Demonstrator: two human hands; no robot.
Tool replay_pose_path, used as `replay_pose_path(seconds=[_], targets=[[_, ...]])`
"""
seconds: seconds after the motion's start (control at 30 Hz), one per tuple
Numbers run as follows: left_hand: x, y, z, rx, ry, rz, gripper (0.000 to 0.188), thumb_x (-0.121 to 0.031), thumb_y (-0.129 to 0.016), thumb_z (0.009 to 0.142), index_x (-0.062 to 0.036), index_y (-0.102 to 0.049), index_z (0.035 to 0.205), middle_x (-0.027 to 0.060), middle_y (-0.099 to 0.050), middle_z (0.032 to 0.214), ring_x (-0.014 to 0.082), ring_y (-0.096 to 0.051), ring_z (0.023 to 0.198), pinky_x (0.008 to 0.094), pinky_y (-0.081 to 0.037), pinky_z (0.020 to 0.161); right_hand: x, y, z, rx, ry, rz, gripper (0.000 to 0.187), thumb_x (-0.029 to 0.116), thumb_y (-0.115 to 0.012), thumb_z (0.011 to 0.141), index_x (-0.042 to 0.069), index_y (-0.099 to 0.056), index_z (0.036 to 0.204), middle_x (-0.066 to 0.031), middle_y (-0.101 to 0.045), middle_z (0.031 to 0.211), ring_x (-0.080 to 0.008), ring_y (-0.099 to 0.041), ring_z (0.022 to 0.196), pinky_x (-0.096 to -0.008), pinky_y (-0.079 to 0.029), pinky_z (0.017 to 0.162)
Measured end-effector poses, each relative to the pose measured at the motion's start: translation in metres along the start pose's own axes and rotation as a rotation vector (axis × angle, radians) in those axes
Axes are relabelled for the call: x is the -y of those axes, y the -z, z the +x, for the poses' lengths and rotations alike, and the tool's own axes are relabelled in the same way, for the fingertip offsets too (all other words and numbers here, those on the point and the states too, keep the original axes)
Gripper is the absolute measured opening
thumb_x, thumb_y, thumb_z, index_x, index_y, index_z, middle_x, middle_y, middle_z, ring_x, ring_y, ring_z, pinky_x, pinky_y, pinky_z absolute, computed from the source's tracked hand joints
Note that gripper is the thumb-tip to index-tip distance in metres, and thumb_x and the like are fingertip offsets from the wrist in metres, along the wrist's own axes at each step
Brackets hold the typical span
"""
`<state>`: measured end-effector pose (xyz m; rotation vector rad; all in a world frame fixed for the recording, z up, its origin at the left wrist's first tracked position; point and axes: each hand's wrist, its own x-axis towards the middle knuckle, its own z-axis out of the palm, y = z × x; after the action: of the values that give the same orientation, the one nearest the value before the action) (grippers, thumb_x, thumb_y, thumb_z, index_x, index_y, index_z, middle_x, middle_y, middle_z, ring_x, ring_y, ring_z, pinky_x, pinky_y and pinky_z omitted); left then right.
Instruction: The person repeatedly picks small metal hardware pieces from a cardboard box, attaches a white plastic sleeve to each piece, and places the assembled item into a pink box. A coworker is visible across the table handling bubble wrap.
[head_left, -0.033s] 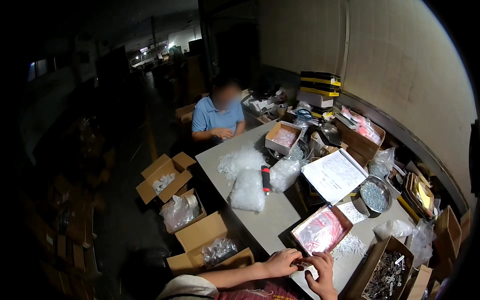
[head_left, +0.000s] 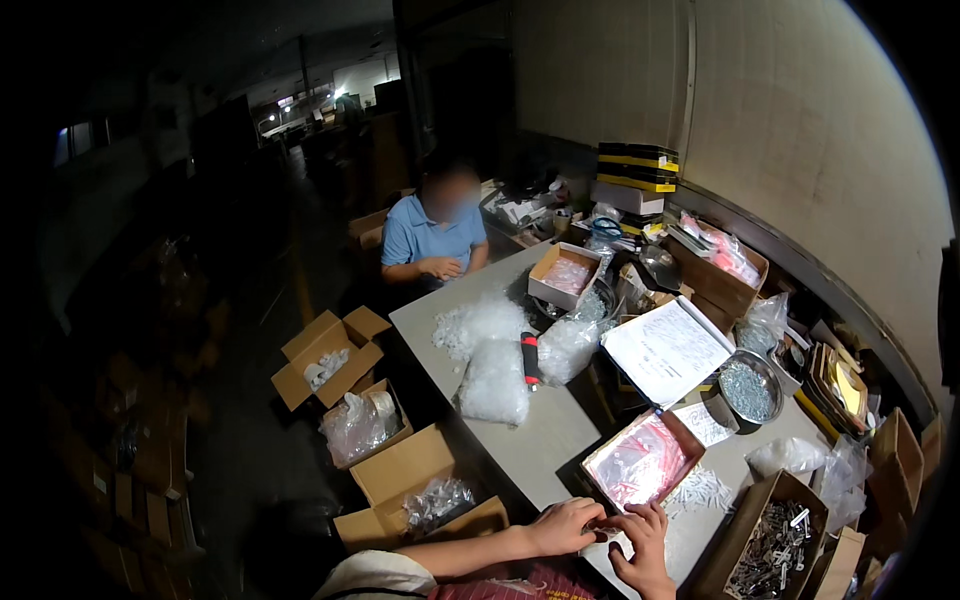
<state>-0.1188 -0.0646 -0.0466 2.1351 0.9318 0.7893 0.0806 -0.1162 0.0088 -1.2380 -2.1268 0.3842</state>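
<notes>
Open cardboard box holds pink-tinted bags.

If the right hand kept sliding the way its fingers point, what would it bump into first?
Probably the left hand: the right hand points up-left, fingertips nearly meeting it over a small clear bag. Just beyond lies the cardboard box of pink-tinted bags.

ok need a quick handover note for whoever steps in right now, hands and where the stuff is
Left hand and right hand meet at the near table edge, fingertips together on something small and pale; what it is cannot be told.
Just beyond them: shallow box of pink-tinted bags, with small white pieces scattered beside it.
To the right: carton of metal parts. Further back: metal bowl of screws.
Clear bags of white pieces lie mid-table.
Done and left: cannot be judged from this view.
</notes>
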Motion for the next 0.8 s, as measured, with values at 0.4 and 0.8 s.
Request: replay_pose_path(seconds=[0.4, 0.8], targets=[[0.01, -0.02, 0.007, 0.088, -0.267, 0.147, 0.036, 0.0, -0.068, 0.072, -0.0025, -0.055, 0.106, 0.0156, -0.059, 0.102, 0.0357, -0.058, 0.102, 0.0437, -0.042, 0.093, -0.02, -0.026, -0.047, 0.218, -0.186, 0.138, 0.056, 0.018, -0.074, 0.072, 0.018, -0.07, 0.128, -0.0168, -0.053, 0.148, -0.0472, -0.028, 0.148, -0.0659, -0.011, 0.121], [0.019, -0.075, -0.004, -0.021, 0.04, -0.081, 0.025, -0.007, -0.07, 0.085, -0.0061, -0.054, 0.105, 0.0103, -0.063, 0.097, 0.0307, -0.065, 0.095, 0.0437, -0.048, 0.087, -0.201, -0.015, -0.065, -0.169, -0.85, -0.51, 0.095, 0.038, -0.09, 0.071, -0.006, -0.043, 0.14, -0.0296, -0.049, 0.124, -0.0455, -0.054, 0.114, -0.0478, -0.047, 0.096]])
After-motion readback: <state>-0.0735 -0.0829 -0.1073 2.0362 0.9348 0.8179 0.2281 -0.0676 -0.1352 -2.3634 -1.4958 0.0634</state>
